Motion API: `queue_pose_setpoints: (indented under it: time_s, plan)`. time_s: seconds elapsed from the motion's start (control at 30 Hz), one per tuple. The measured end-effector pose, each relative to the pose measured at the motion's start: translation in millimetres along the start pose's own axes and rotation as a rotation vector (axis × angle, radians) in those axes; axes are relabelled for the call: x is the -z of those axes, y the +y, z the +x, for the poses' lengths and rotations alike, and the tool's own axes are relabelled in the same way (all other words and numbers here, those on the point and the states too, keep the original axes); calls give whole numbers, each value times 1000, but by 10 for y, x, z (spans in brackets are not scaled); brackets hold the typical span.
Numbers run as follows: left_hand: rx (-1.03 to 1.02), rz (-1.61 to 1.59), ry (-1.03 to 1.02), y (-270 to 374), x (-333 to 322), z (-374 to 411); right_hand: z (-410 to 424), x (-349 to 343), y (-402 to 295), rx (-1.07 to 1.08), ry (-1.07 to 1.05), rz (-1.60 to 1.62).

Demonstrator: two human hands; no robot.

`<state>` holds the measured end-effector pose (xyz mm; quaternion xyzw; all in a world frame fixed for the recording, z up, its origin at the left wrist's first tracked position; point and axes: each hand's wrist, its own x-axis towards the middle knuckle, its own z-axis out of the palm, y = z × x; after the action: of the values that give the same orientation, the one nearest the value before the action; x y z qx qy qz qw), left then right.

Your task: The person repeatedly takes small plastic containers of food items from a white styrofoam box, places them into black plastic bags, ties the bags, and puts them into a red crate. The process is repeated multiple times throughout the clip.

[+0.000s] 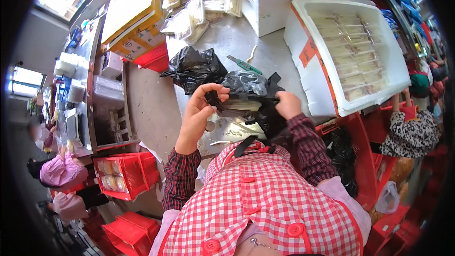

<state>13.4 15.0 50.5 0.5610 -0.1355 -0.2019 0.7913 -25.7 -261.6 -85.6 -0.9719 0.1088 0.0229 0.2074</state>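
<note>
A black plastic bag (272, 115) is stretched between my two hands, close in front of my checked apron. My left hand (199, 113) holds its left edge between curled fingers and thumb. On the other side my right hand (288, 105) grips the rim in a fist. Pale, long contents (242, 105) show between the black edges; what they are I cannot tell. Just beyond the bag lies crumpled clear plastic (245, 81). A green utility knife (244, 65) with its blade out rests behind that. To its left sits a bunched black plastic bag (197, 69).
On the metal table (234, 44), transparent food packs (192, 14) are heaped at the back. A foam box (312, 67) of pale wrapped packs (355, 53) stands right. Stacked foam boxes (131, 17) stand left. Red crates (131, 170) line the floor. Other people (62, 172) work nearby.
</note>
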Motion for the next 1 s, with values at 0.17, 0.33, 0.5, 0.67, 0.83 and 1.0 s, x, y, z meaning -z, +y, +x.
queue_pose_setpoints:
  time_s: [0.17,0.33,0.5,0.67,0.83,1.0]
  plan:
    - [-262,557,-1,-132,63,74,-92,608,-264,6,-229,1591]
    - [-323,1255,-310,-313,-184,242,-65,435,-776,250,-350,1276]
    - [-413,1342,-328,-413,-369,412,43,340,-615,336,-69,1099]
    - [-384,1476,-491,-570,-505,580,15,281,-374,94,-490,1681]
    - [-218,758,-396,-825,-289,798,212,373,-218,306,-778,1652]
    - [-148,-17,-85,-1268,-189,817,434,322,-79,-37,-727,1773]
